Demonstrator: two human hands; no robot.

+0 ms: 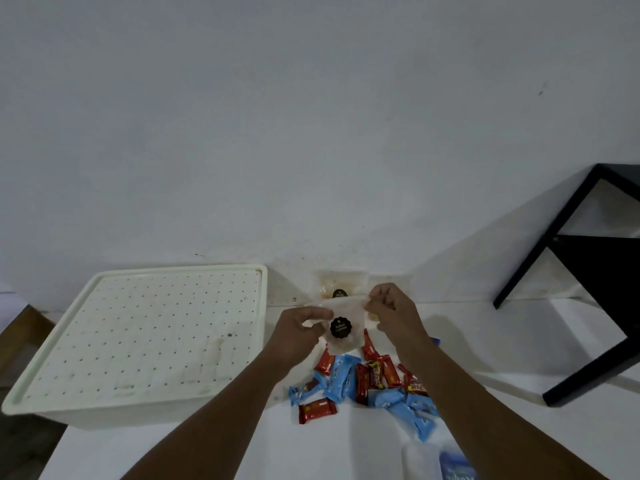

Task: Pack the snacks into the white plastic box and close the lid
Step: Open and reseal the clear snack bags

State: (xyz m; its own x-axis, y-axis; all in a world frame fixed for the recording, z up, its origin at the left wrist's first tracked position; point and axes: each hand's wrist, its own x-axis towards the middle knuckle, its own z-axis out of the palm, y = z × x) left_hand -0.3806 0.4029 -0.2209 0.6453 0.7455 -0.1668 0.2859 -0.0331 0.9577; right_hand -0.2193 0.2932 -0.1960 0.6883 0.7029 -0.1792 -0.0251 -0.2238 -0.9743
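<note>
The white plastic box [52, 407] stands at the table's left with its perforated lid [145, 334] on top. I hold a clear snack bag with a round black label [341, 329] above the table: my left hand [298, 332] grips its left side and my right hand [389, 311] pinches its top right corner. Below the bag lies a heap of small snacks, with several red wrapped bars [317, 410] and several blue wrapped ones [419, 415]. A second clear bag with a black label [341, 284] leans against the wall behind.
A black metal frame [588, 258] stands on the table at the right, close to the wall. A white and blue packet [450, 462] lies at the front edge near my right forearm. The table's left edge runs under the box.
</note>
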